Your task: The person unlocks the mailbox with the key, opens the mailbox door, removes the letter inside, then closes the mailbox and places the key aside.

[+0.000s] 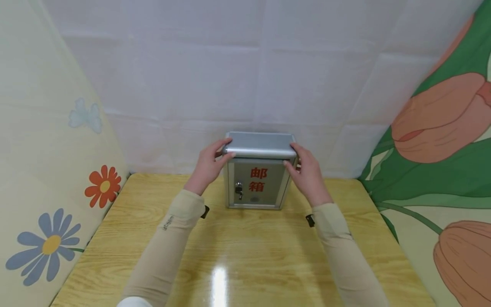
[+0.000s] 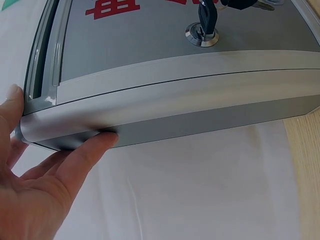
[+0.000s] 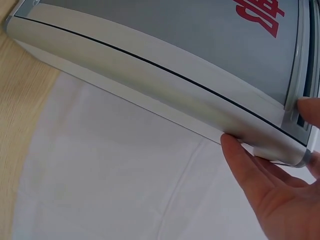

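Note:
A grey metal mailbox with red characters on its door stands upright at the table's back edge. At its upper left corner my left hand grips it, thumb at the front edge and fingers along the side. My right hand holds the upper right corner the same way, thumb on the front. In the left wrist view, a black-headed key sits in the round lock, with more keys hanging beside it. The right wrist view shows fingertips against the box's side wall.
The wood-grain table reaches from the box toward me. A white cloth hangs right behind the box. Printed flower panels flank the table, with daisies at left and tulips at right.

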Tool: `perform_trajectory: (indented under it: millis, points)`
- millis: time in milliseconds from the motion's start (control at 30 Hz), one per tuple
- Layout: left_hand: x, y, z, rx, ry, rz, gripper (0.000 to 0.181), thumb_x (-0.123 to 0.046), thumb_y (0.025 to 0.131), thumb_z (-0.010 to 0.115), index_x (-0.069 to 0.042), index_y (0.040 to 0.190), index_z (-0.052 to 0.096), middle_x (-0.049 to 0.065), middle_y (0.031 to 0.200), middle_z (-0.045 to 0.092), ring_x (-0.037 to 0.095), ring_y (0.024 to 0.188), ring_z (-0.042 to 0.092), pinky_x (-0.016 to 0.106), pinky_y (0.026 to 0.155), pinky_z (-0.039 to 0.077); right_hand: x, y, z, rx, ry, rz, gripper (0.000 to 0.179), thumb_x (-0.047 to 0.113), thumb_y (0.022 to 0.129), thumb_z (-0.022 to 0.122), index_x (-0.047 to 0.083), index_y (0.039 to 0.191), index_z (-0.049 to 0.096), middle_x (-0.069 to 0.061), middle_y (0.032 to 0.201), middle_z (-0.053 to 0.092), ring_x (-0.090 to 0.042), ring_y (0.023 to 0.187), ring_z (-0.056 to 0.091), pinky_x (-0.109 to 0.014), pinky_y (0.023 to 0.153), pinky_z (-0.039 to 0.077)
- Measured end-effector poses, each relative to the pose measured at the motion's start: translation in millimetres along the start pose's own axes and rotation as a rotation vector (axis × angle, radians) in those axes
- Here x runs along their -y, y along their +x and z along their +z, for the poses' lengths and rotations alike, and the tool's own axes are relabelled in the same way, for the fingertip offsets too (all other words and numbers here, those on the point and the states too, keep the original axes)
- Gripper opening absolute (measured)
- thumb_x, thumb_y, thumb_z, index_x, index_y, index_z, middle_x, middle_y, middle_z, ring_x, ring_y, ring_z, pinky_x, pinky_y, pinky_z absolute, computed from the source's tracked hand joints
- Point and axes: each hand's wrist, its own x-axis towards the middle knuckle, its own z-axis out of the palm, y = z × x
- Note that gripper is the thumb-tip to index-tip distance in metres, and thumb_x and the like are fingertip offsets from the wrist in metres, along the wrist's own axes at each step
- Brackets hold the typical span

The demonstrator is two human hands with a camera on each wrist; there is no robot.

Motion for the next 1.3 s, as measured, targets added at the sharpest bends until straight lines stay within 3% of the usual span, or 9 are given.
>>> perform_trajectory:
  millis: [733,967,1300]
  points:
    - [-13.9,-40.9,-0.4,-0.011,0.015,0.034,0.053,-0.038,0.092,0.062,-0.021,0.141,0.049,0.006,0.145,0.043,0.033,0.123,0.049,0.038,0.091,0.05,17,-38.6,-9,-0.006,0.025,-0.019,0.062,0.019,0.094,0.064,0.011,0.148,0.035,-0.021,0.137,0.043,-0.035,0.108,0.053,-0.043,0.083,0.054]
    - [-19.9,-56.1,-2.5,-0.04,-0.012,0.075,0.051,-0.028,0.092,0.065,-0.014,0.139,0.051,0.011,0.14,0.047,0.028,0.125,0.048,0.038,0.093,0.049,22,-50.9,-9,-0.004,0.008,-0.026,0.062,0.021,0.094,0.064,0.012,0.148,0.035,-0.02,0.137,0.043,-0.034,0.109,0.053,-0.042,0.083,0.054]
    - [-26.8,-70.5,-3.0,-0.055,0.02,0.084,0.051,-0.029,0.092,0.064,-0.013,0.139,0.051,0.01,0.139,0.048,0.025,0.125,0.047,0.039,0.095,0.048,27,-63.3,-13,-0.005,0.015,-0.042,0.062,0.021,0.094,0.064,0.013,0.148,0.036,-0.02,0.136,0.044,-0.035,0.108,0.054,-0.045,0.081,0.054]
